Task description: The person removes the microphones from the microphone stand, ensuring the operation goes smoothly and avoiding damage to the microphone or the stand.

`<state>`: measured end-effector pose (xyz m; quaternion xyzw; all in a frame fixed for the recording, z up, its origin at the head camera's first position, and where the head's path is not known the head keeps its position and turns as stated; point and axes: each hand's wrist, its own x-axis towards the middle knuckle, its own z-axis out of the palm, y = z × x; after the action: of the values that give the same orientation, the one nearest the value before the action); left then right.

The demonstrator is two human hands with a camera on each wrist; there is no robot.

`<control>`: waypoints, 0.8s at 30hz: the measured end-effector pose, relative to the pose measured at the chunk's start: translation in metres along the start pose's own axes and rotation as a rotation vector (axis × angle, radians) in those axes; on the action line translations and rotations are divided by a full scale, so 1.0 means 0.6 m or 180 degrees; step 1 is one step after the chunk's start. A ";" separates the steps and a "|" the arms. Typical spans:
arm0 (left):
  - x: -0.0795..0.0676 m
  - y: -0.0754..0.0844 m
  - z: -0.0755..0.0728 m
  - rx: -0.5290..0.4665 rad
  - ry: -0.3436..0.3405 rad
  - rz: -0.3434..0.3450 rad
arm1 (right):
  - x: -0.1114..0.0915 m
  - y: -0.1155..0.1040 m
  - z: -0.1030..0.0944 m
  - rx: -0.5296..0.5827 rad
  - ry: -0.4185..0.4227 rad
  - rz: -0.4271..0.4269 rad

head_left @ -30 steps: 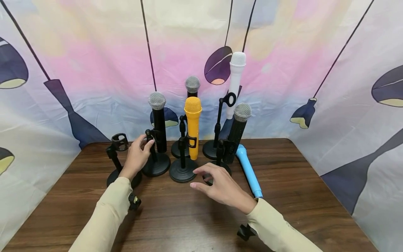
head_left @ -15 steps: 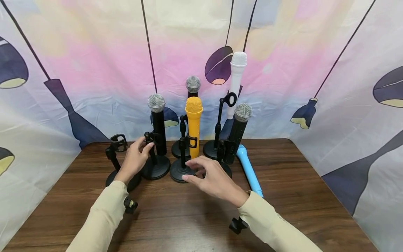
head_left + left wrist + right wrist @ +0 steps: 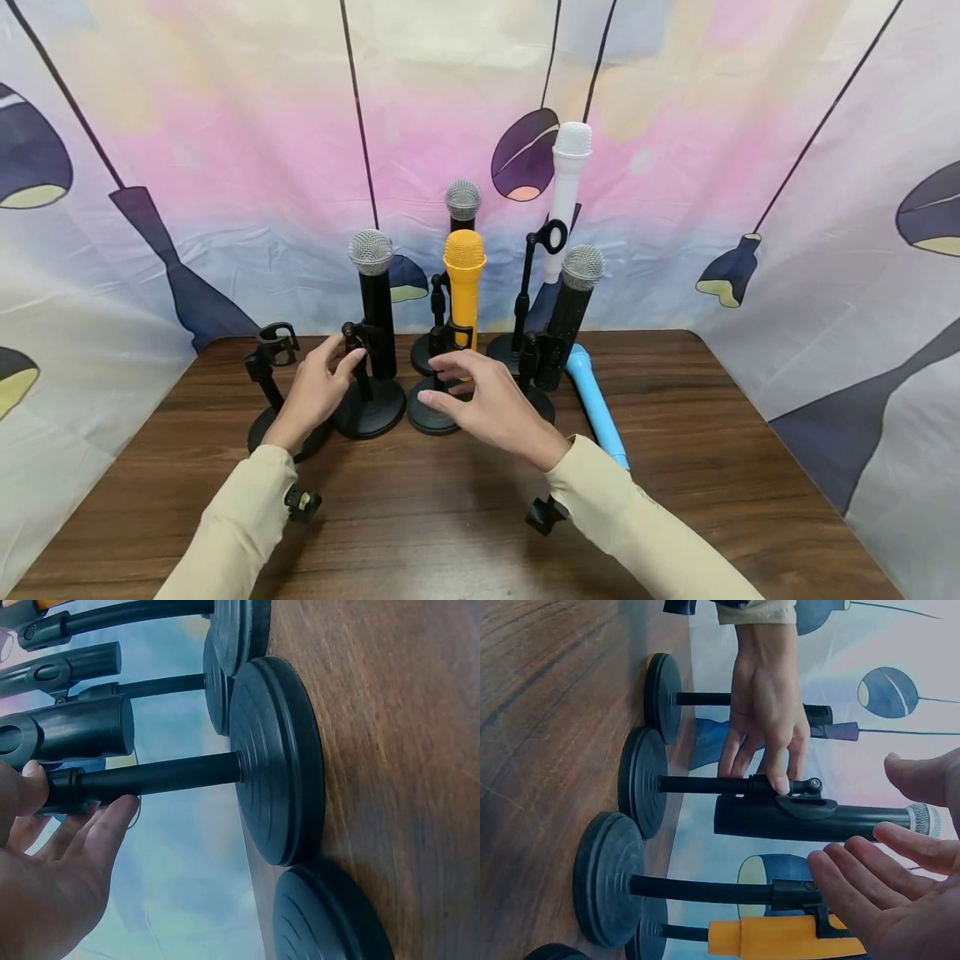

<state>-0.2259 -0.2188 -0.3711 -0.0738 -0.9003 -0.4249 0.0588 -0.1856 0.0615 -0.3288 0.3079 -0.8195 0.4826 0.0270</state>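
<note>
My left hand [image 3: 311, 396] pinches the upper pole of a black desktop microphone stand [image 3: 369, 410] between thumb and fingers. In its clip stands a black microphone [image 3: 378, 312] with a silver mesh head, upright. The left wrist view shows the thumb on the stand's pole [image 3: 165, 775] and the fingers beneath. My right hand [image 3: 487, 400] hovers with spread, relaxed fingers in front of the stand with the yellow microphone [image 3: 465, 275], overlapping it. From the right wrist view, that palm [image 3: 907, 900] holds nothing and is apart from the silver-headed microphone [image 3: 810, 819].
Left of my left hand is a microphone stand with a vacant clip [image 3: 277, 342]. Behind stand another silver-headed microphone [image 3: 462, 200] and a white microphone [image 3: 567, 196]. On the right are a tilted black microphone [image 3: 572, 312] and a light-blue microphone [image 3: 597, 408] on the wooden table [image 3: 712, 467].
My left hand has drawn the stand and its black microphone slightly toward me. My right hand has moved left, from the right-hand stand to in front of the yellow microphone's stand.
</note>
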 end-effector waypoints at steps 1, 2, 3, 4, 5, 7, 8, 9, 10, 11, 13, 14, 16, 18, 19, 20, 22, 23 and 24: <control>-0.001 0.000 0.000 -0.0009 -0.0003 -0.0006 | 0.004 -0.001 0.001 0.0000 0.0005 -0.0010; -0.003 0.000 0.000 -0.0017 -0.0002 -0.0005 | 0.009 -0.002 0.003 0.0002 0.0012 -0.0020; -0.005 0.000 0.000 -0.0020 0.0003 -0.0003 | 0.013 -0.003 0.004 -0.0002 0.0019 -0.0034; -0.006 0.000 0.000 -0.0017 0.0009 0.0000 | 0.018 -0.004 0.006 -0.0004 0.0024 -0.0043; -0.008 0.000 0.000 -0.0015 0.0013 0.0006 | 0.023 -0.005 0.008 -0.0006 0.0028 -0.0058; -0.011 0.000 0.000 -0.0005 0.0020 0.0021 | 0.032 -0.007 0.011 -0.0005 0.0026 -0.0067; -0.013 0.001 0.000 0.0010 0.0024 0.0034 | 0.036 -0.008 0.012 -0.0001 0.0029 -0.0064; -0.015 0.001 0.000 0.0023 0.0025 0.0040 | 0.040 -0.009 0.014 -0.0003 0.0029 -0.0064; -0.017 0.002 0.000 0.0033 0.0020 0.0042 | 0.044 -0.009 0.016 -0.0002 0.0027 -0.0061; -0.018 0.002 0.000 0.0039 0.0016 0.0047 | 0.048 -0.010 0.018 -0.0002 0.0021 -0.0057; -0.022 0.004 -0.001 0.0057 0.0007 0.0060 | 0.057 -0.011 0.022 -0.0008 0.0012 -0.0048; -0.023 0.004 -0.001 0.0068 0.0004 0.0063 | 0.061 -0.011 0.024 -0.0020 0.0011 -0.0044; -0.027 0.005 -0.001 0.0075 -0.0012 0.0092 | 0.068 -0.012 0.028 -0.0061 0.0015 -0.0035; -0.031 0.005 -0.002 0.0072 -0.0023 0.0134 | 0.075 -0.012 0.033 -0.0096 0.0031 -0.0016; -0.033 0.005 -0.002 0.0073 -0.0026 0.0152 | 0.079 -0.012 0.036 -0.0112 0.0036 -0.0004; -0.035 0.006 -0.002 0.0072 -0.0033 0.0160 | 0.083 -0.012 0.039 -0.0127 0.0037 0.0003; -0.038 0.006 -0.003 0.0047 -0.0051 0.0168 | 0.089 -0.010 0.046 -0.0126 0.0030 0.0031; -0.040 0.006 -0.004 0.0036 -0.0064 0.0161 | 0.093 -0.008 0.050 -0.0119 0.0021 0.0038; -0.042 0.006 -0.005 0.0024 -0.0082 0.0158 | 0.096 -0.006 0.054 -0.0119 0.0017 0.0046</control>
<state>-0.2003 -0.2207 -0.3707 -0.1013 -0.9005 -0.4189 0.0580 -0.2218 0.0067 -0.3234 0.3002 -0.8305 0.4682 0.0314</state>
